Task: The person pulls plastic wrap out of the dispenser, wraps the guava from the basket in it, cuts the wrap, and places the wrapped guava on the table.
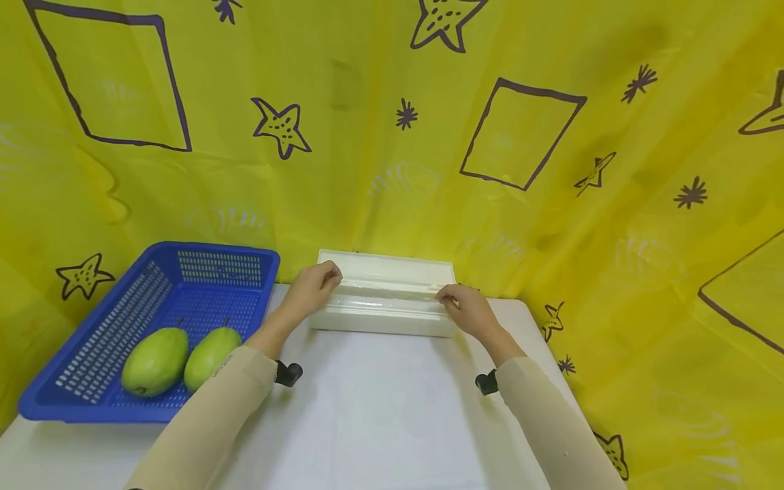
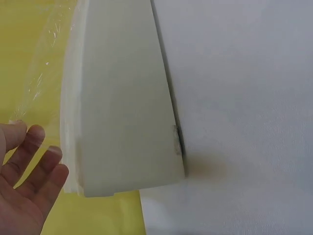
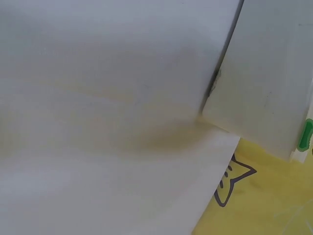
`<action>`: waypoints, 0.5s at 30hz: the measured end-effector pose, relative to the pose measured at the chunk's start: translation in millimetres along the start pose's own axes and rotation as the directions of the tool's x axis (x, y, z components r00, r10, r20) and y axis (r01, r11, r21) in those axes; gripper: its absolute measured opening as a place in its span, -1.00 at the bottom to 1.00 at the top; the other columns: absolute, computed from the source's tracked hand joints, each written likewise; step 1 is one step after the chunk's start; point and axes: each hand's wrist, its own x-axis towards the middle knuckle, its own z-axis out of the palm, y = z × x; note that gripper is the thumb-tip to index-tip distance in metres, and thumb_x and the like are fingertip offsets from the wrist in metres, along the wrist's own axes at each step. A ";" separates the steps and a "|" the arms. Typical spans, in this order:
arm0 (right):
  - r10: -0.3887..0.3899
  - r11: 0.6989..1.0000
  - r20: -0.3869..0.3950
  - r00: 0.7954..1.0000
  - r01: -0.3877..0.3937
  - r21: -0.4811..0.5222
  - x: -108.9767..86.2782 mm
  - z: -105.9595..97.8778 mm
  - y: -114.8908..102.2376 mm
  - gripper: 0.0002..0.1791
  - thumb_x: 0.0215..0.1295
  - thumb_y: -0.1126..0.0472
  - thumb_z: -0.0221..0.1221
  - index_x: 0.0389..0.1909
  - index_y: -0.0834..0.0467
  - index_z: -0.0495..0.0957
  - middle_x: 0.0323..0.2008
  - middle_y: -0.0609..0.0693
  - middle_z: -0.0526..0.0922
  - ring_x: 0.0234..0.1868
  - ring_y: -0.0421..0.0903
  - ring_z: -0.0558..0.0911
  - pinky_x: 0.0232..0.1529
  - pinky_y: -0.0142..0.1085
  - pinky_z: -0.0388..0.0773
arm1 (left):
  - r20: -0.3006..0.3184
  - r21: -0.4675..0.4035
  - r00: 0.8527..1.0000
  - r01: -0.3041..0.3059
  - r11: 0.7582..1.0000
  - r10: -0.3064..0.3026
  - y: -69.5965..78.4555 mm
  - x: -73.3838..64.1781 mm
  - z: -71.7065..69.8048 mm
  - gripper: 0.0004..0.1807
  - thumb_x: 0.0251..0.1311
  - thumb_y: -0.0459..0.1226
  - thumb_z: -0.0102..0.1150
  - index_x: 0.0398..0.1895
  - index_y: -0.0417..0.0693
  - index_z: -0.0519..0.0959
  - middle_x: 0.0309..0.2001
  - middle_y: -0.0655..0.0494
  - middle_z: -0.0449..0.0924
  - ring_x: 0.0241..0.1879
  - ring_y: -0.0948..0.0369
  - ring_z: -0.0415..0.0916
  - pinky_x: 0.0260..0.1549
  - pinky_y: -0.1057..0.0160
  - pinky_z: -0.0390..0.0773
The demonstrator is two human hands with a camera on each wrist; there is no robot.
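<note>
A white cling film dispenser box (image 1: 382, 323) stands at the far edge of the white table, its lid (image 1: 386, 265) tilted up at the back. Clear cling film (image 2: 46, 63) stretches above the box. My left hand (image 1: 312, 289) pinches the film between thumb and forefinger at the left end; in the left wrist view its other fingers are loosely bent. Over at the right end, my right hand (image 1: 468, 309) pinches the film's other side with curled fingers. The right wrist view shows the box's right end with a green piece (image 3: 305, 136), but not the hand.
To the left sits a blue plastic basket (image 1: 55, 401) holding two green, oval, stemmed fruits (image 1: 156, 361). A yellow curtain (image 1: 355, 190) with drawn stars and frames hangs directly behind the box and along the right side. White table surface (image 1: 392, 408) lies in front of the box.
</note>
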 end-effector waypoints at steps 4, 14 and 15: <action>0.007 1.000 -0.025 1.000 -0.007 0.006 1.1 -4.6 -1.3 -0.86 0.41 0.34 0.16 -0.14 0.17 0.68 -0.13 0.05 0.74 -0.06 0.07 0.68 0.02 -0.03 0.61 | 0.000 -0.102 0.999 0.046 0.994 -0.047 1.8 -1.1 -0.8 -0.90 0.43 -0.26 0.10 -0.18 -0.10 0.57 -0.14 -0.07 0.68 -0.08 -0.04 0.60 -0.01 -0.03 0.59; 0.036 0.999 -0.083 0.996 -0.036 -0.001 3.5 -9.7 -4.1 -0.84 0.40 0.34 0.17 -0.12 0.18 0.70 -0.17 0.07 0.76 -0.27 -0.01 0.66 -0.16 -0.10 0.63 | 0.010 -0.224 0.997 0.076 0.972 -0.076 0.9 -1.4 -5.2 -0.86 0.45 -0.23 0.09 -0.13 -0.14 0.55 -0.12 -0.10 0.65 -0.16 -0.03 0.65 -0.07 -0.01 0.61; 0.041 0.999 -0.089 0.995 -0.040 0.005 3.7 -10.1 -4.5 -0.84 0.40 0.34 0.17 -0.12 0.18 0.71 -0.18 0.07 0.76 -0.30 -0.02 0.63 -0.19 -0.12 0.62 | 0.012 -0.226 0.997 0.079 0.971 -0.078 0.9 -1.2 -5.6 -0.85 0.45 -0.23 0.09 -0.12 -0.13 0.54 -0.12 -0.09 0.65 -0.16 -0.02 0.65 -0.08 0.00 0.61</action>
